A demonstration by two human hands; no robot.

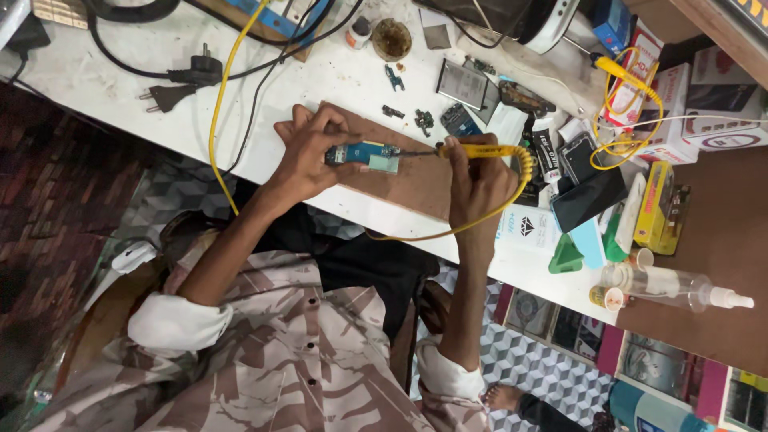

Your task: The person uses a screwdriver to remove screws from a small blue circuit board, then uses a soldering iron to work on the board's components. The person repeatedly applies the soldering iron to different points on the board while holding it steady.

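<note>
Here, the work surface is a white bench top (96, 72), tilted in the head view and running from 10 o'clock to 4 o'clock, with a brown board (416, 172) lying flat on it at centre. Below the bench, a grey-and-white geometric floor (536, 364) shows at 5 o'clock, and red-brown brick flooring (48, 200) at 9 o'clock. The left hand (308, 152) is closed on a small blue circuit board (364, 154), pinching it by its edges and holding it against the brown board. The right hand (476, 180) is wrapped around a yellow-handled soldering iron (480, 150), whose dark tip touches the circuit board's right end. The iron's yellow cable (228, 80) loops under the right wrist and runs up to 12 o'clock, crossing black cables and passing just beside two black plugs (184, 84) at 10 o'clock. At 12 o'clock stands a round brown tin (392, 38). Small loose parts and a flat grey cell (462, 82) lie at 1 o'clock. At 3 o'clock, boxes, a dark phone (588, 200) and a green wedge (566, 256) crowd the bench; a clear spray bottle (672, 286) lies at 4 o'clock.
</note>
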